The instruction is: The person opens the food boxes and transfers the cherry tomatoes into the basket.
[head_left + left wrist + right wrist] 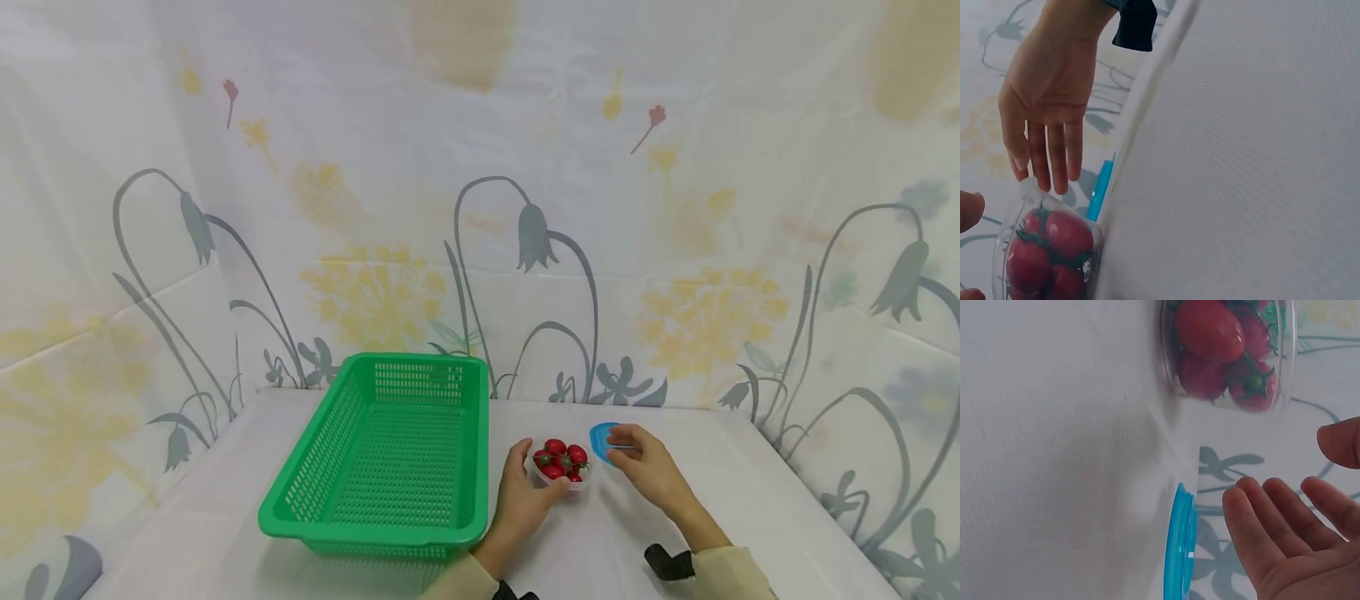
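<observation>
Several red cherry tomatoes (555, 447) with green stems lie in a small clear plastic container (1000, 256) on the white table. My left hand (525, 497) holds this container, fingers around its left side and thumb at its near edge; in the left wrist view only fingertips (969, 211) show at the left border. A blue lid (599, 442) lies flat on the table just right of the container. Over the lid, my right hand (651, 471) hovers with loosely extended fingers and nothing in it. The right wrist view shows its fingers (1254, 531) apart from the lid (1179, 550).
A large green plastic basket (472, 467) with slotted walls stands on the table (750, 500) left of the container. Behind the table hangs a white cloth (675, 208) printed with grey and yellow flowers.
</observation>
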Demonstrator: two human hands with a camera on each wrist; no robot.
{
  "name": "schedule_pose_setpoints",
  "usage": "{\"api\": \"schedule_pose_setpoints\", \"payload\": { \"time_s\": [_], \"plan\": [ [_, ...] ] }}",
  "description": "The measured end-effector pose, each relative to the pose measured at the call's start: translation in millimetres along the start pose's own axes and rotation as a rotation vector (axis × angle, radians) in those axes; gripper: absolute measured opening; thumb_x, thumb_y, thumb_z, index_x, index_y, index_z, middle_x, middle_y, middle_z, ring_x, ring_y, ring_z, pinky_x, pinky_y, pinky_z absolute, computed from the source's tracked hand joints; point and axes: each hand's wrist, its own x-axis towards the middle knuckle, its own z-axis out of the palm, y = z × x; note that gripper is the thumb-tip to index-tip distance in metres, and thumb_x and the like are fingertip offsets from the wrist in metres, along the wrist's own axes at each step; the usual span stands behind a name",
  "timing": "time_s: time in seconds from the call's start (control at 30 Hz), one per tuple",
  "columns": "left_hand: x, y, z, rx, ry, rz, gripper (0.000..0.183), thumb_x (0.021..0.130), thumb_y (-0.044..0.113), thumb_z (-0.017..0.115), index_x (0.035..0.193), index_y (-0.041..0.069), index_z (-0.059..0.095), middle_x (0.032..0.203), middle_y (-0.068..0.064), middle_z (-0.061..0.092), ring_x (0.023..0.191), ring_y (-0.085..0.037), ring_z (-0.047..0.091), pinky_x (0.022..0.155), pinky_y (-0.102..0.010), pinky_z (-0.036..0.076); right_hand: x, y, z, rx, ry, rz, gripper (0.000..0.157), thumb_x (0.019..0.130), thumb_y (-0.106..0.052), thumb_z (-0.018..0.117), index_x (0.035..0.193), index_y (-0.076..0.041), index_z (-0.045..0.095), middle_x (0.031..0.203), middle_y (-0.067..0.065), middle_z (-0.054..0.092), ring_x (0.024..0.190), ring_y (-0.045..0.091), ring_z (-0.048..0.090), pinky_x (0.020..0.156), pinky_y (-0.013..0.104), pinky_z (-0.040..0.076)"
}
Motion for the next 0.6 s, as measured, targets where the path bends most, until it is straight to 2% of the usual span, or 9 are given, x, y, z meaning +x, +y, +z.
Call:
{"api": "schedule_pose_setpoints", "payload": {
  "time_s": [0.1,0.23,0.43,0.6],
  "plan": [
    [-3.5,6.1,1.9,0.069,0.046,0.027,0.066,0.075,0.014,0.077,0.132,0.003,0.045,0.135,-0.017,0.046,0.127,-0.039,0.041,0.103,-0.057,0.034,-1,-1,2.5,0.019,-0.022,-0.014,0.041,0.093,-0.011,0.061,0.128,0.007,0.048,0.120,0.024,0.058,0.107,0.035,0.060,0.087,0.041,0.051],
    [-7.2,13.5,3.0,0.094,0.077,0.067,0.061,0.075,0.012,0.076,0.129,0.004,0.048,0.134,-0.016,0.047,0.127,-0.036,0.041,0.103,-0.057,0.033,-4,-1,6.8,0.042,-0.054,-0.045,0.041,0.093,-0.010,0.061,0.129,0.007,0.047,0.121,0.024,0.057,0.108,0.035,0.060,0.088,0.039,0.051],
    [-10.5,30.3,0.7,0.103,0.057,0.124,0.058,0.079,0.011,0.073,0.131,0.007,0.047,0.137,-0.013,0.046,0.129,-0.032,0.041,0.104,-0.056,0.033,-7,0,12.5,0.024,-0.069,-0.070,0.041,0.094,-0.008,0.059,0.130,0.004,0.046,0.123,0.023,0.055,0.111,0.036,0.058,0.090,0.039,0.050],
    [-11.5,46.0,-1.9,0.079,0.003,0.123,0.058,0.080,0.014,0.072,0.132,0.009,0.046,0.133,-0.010,0.048,0.123,-0.031,0.046,0.098,-0.050,0.043,-7,-1,15.7,0.061,-0.079,-0.064,0.044,0.097,-0.019,0.057,0.132,0.004,0.044,0.125,0.024,0.053,0.114,0.038,0.055,0.089,0.038,0.051]
  ]
}}
